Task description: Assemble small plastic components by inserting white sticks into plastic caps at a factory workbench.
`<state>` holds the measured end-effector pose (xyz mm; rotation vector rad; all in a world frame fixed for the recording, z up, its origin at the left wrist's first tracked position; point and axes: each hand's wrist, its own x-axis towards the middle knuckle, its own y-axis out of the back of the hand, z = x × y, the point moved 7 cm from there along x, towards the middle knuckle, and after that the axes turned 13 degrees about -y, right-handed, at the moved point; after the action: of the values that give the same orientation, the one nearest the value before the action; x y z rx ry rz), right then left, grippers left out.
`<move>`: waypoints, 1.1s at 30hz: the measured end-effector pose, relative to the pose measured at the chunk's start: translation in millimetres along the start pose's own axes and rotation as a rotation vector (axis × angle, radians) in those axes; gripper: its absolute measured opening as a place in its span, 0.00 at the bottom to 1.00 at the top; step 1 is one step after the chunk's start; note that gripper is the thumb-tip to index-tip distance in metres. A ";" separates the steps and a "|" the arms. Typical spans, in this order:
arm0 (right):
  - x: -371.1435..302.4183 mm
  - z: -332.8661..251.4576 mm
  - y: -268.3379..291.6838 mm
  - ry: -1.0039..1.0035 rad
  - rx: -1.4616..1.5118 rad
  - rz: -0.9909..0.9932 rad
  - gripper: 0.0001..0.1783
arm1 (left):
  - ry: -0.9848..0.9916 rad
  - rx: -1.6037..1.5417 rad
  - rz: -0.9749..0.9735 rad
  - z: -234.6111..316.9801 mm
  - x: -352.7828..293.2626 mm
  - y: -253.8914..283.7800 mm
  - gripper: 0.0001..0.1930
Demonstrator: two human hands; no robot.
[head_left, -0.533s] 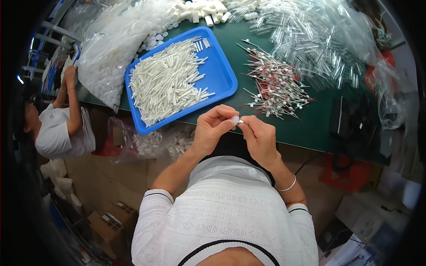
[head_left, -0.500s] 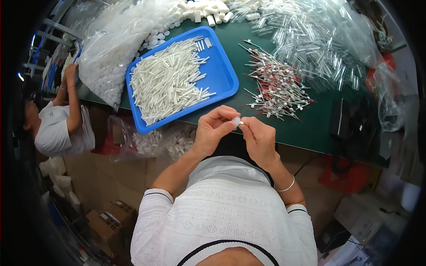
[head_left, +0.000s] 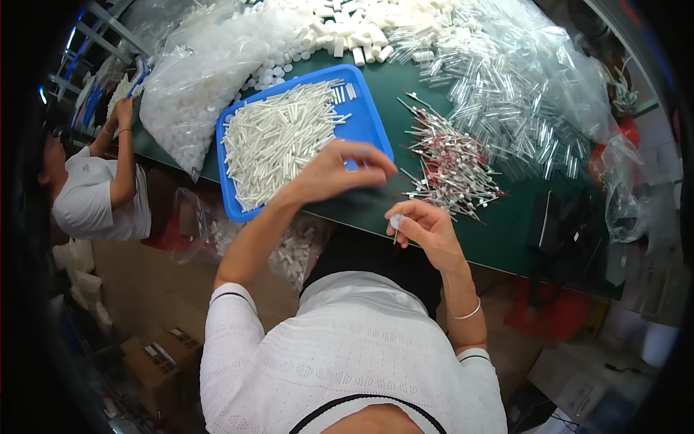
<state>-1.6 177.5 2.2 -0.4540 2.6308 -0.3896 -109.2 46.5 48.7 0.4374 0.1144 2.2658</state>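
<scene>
I see a small white piece [head_left: 396, 221] pinched in the fingers of my right hand [head_left: 428, 230]. The fingers are closed tight on it, just above the near edge of the green table [head_left: 506, 231]. A thin bit hangs down from the piece.

My left hand [head_left: 340, 172] is up over the near right corner of the blue tray [head_left: 373, 123]. Its fingers are curled and a little spread, and they look blurry. I cannot tell if they hold anything.

The tray is full of thin white sticks [head_left: 271, 141]. Just to the right of it lies a heap of thin pins with red bits [head_left: 452, 163]. Past that heap is a big spread of clear little tubes [head_left: 520, 94]. At the far side sit short white caps [head_left: 354, 29], and a clear bag of white bits [head_left: 195, 87] leans on the tray's left side.

Another person in a white shirt [head_left: 94, 195] sits at the far left.
</scene>
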 end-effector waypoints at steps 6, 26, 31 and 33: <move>-15.6 -1.1 19.7 0.126 0.099 0.117 0.14 | 0.035 0.797 0.352 -51.0 60.5 159.8 0.09; 0.8 -11.9 11.6 0.197 0.146 0.131 0.14 | -0.443 1.416 -0.289 -79.1 75.1 91.5 0.02; -12.5 -32.6 27.2 0.366 0.165 0.281 0.14 | 0.099 0.434 0.227 -30.8 29.3 61.2 0.06; -10.8 -42.1 25.5 0.437 0.211 0.298 0.14 | 0.025 0.061 0.285 -22.1 -2.2 19.9 0.07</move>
<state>-18.3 212.9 33.9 0.1089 2.9648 -0.7247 -129.7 32.8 31.8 0.4828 0.1413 2.5534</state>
